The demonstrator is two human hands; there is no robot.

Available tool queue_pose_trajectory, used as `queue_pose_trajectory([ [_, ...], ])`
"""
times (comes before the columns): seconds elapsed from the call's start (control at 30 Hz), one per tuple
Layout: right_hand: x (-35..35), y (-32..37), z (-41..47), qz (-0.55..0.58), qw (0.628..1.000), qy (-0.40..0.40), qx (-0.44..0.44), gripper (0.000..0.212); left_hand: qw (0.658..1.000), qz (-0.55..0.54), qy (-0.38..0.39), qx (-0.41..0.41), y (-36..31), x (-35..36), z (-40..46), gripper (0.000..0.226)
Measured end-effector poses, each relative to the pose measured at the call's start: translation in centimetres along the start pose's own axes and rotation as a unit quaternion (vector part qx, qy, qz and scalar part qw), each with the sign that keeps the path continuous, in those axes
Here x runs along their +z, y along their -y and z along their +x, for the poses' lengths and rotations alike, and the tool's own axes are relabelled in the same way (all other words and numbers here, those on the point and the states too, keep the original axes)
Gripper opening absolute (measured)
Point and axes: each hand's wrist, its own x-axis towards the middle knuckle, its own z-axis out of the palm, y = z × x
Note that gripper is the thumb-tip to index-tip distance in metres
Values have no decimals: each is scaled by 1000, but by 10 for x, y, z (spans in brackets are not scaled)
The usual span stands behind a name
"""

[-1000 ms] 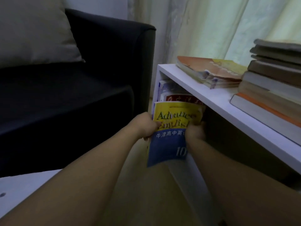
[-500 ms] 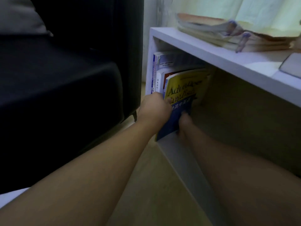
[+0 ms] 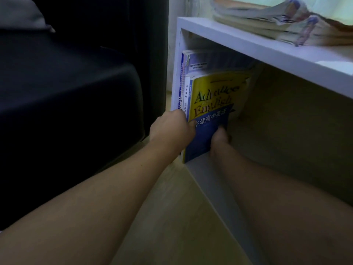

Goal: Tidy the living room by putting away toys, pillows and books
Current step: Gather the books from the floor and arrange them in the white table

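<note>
Left hand [image 3: 171,131] pinching the yellow-and-blue book's [image 3: 212,115] spine edge. Now seated upright in the shelf [image 3: 267,54] beside standing books [image 3: 188,81], no longer outside it. Right hand [image 3: 219,136] touching its cover; fingers' grip unclear. Nearly shelved.

**Shelf bay: packed left, open right**

Upright books [image 3: 186,81] and the yellow-blue book [image 3: 212,111] fill the white shelf's [image 3: 267,54] left end — the bay to their right lies open. The dark sofa [image 3: 76,92] crowds the near left; the shelf top caps the opening.
</note>
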Motion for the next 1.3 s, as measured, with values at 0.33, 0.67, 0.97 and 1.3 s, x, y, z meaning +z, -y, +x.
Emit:
queue_pose_trajectory([
  [0.33,-14,-1,19,-92,991,-92,-14,55,999,45,14,-7,-3,-6,-6,43],
  [0.67,-23,35,-107,-287,942,-60,-165,42,996,37,69,-44,5,-56,-40,37],
  [0.97,-5,114,-264,-332,867,130,-347,19,999,31,1,-12,-4,-213,-67,39],
  [1.3,5,324,-365,-540,671,155,-484,49,988,-30,-153,-4,-65,-342,-32,50],
])
